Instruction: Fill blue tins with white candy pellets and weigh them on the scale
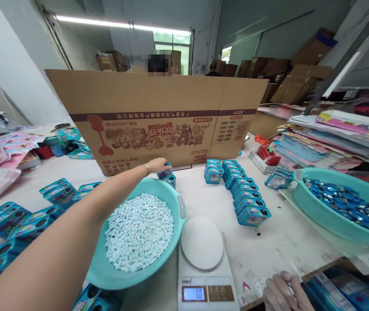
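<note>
A large flattened cardboard carton [158,116] stands upright across the back of the white bench [268,246], its print upside down. Stacked boxes fill the room behind it under a strip light. The left arm stretches far forward over a teal basin [178,203] heaped with small pale-blue pellets [139,231], and the left hand [157,165] closes its fingers on top of a small blue box [166,174] that stands just before the carton. The right hand [280,293] lies low at the bench's near edge, fingers loosely spread and flat, holding nothing. Just right of the basin sits a white digital scale [202,259]. Further right, rows of blue boxes [243,192] stand together, and a second teal basin [304,203] holds dark blue lids.
</note>
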Tool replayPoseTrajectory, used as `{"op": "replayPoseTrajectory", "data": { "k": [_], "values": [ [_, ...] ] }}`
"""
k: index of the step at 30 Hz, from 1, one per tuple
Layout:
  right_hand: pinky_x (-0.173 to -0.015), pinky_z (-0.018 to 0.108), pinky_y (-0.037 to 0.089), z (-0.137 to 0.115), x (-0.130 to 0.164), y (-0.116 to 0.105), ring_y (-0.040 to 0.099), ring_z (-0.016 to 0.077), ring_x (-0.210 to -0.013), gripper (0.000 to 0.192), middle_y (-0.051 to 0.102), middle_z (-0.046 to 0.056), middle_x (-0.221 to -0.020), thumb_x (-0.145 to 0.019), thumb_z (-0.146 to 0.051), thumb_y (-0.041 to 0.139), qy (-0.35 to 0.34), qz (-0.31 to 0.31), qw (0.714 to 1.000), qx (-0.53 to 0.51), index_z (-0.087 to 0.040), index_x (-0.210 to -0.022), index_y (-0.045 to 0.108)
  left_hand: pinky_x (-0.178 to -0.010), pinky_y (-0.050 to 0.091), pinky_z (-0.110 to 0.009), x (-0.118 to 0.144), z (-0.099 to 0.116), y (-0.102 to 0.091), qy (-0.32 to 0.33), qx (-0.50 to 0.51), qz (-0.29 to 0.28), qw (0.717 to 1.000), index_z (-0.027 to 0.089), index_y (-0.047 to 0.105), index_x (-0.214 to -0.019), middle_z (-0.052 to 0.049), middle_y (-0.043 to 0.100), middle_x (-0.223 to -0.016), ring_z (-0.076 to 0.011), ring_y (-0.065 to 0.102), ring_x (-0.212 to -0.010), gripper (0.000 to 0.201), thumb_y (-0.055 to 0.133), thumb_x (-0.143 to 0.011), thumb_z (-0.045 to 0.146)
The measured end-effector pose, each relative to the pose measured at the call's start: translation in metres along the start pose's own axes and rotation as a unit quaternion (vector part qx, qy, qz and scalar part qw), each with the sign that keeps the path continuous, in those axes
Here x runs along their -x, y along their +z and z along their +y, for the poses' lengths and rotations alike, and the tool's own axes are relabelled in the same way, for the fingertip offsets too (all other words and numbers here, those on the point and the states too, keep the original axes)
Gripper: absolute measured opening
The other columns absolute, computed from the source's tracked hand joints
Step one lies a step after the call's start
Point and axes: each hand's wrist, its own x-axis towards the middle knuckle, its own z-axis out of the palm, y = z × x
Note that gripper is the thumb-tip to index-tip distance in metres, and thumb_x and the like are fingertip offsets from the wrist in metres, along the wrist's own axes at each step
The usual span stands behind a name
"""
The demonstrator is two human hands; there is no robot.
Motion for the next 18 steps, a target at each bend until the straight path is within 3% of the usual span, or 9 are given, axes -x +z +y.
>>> {"op": "replayPoseTrajectory", "data": {
  "k": [2, 5, 7, 9, 11, 14, 18],
  "values": [
    [-0.030, 0.021, 0.008, 0.002, 0.010, 0.012, 0.008, 0.0056, -0.034, 0.036, 0.023, -0.011, -0.045, -0.066, -0.039, 0.082, -0.019, -0.002, 1.000, -0.018, -0.023, -0.067, 0.049, -0.079, 0.047, -0.026, 0.006, 0.009, -0.019, 0.002, -0.008, 0.026, 1.000, 0.014, 0.065, -0.113, -0.014, 0.069, -0.116, -0.0248, 0.065, -0.099, 0.050, 0.042, -0.089, 0.050],
    [-0.031, 0.018, 0.020, 0.000, 0.036, 0.043, 0.017, 0.0052, -0.035, 0.026, 0.031, -0.011, -0.048, -0.077, -0.034, 0.075, -0.027, -0.003, 0.999, -0.042, -0.022, -0.074, 0.052, -0.078, 0.046, -0.027, 0.020, 0.035, -0.051, 0.030, -0.009, 0.059, 0.998, 0.013, 0.063, -0.114, -0.014, 0.068, -0.114, -0.0245, 0.064, -0.098, 0.051, 0.038, -0.090, 0.051],
    [-0.033, 0.017, 0.026, -0.003, 0.053, 0.064, 0.023, 0.0044, -0.035, 0.022, 0.035, -0.011, -0.049, -0.079, -0.029, 0.073, -0.024, 0.004, 0.998, -0.066, -0.020, -0.077, 0.053, -0.078, 0.045, -0.026, 0.036, 0.063, -0.066, 0.072, 0.001, 0.067, 0.995, 0.015, 0.063, -0.113, -0.011, 0.069, -0.112, -0.0222, 0.064, -0.095, 0.051, 0.037, -0.091, 0.052],
    [-0.034, 0.016, 0.028, -0.005, 0.066, 0.080, 0.026, 0.0039, -0.035, 0.022, 0.036, -0.011, -0.049, -0.079, -0.026, 0.073, -0.019, 0.012, 0.996, -0.081, -0.019, -0.077, 0.052, -0.075, 0.045, -0.027, 0.058, 0.097, -0.069, 0.137, 0.010, 0.067, 0.988, 0.016, 0.064, -0.110, -0.010, 0.070, -0.106, -0.0209, 0.064, -0.089, 0.050, 0.038, -0.091, 0.053],
    [-0.034, 0.015, 0.028, -0.007, 0.075, 0.087, 0.027, 0.0038, -0.035, 0.023, 0.036, -0.011, -0.048, -0.079, -0.026, 0.073, -0.019, 0.016, 0.996, -0.089, -0.019, -0.077, 0.051, -0.072, 0.045, -0.030, 0.086, 0.132, -0.058, 0.194, 0.003, 0.048, 0.980, 0.016, 0.066, -0.107, -0.011, 0.072, -0.099, -0.0220, 0.064, -0.084, 0.049, 0.041, -0.091, 0.054],
    [-0.034, 0.015, 0.028, -0.009, 0.082, 0.086, 0.028, 0.0039, -0.036, 0.023, 0.036, -0.012, -0.048, -0.080, -0.024, 0.072, -0.023, 0.013, 0.995, -0.096, -0.019, -0.077, 0.050, -0.071, 0.046, -0.033, 0.124, 0.172, -0.021, 0.230, -0.021, -0.016, 0.973, 0.015, 0.068, -0.102, -0.014, 0.073, -0.093, -0.0258, 0.066, -0.083, 0.047, 0.042, -0.092, 0.052],
    [-0.034, 0.016, 0.029, -0.016, 0.089, 0.077, 0.027, 0.0043, -0.036, 0.023, 0.034, -0.012, -0.050, -0.082, -0.025, 0.071, -0.021, 0.004, 0.996, -0.090, -0.019, -0.079, 0.049, -0.087, 0.047, -0.038, 0.146, 0.192, 0.026, 0.250, -0.054, -0.041, 0.966, 0.014, 0.069, -0.098, -0.016, 0.074, -0.092, -0.0298, 0.068, -0.093, 0.043, 0.044, -0.093, 0.049]
  ]
}}
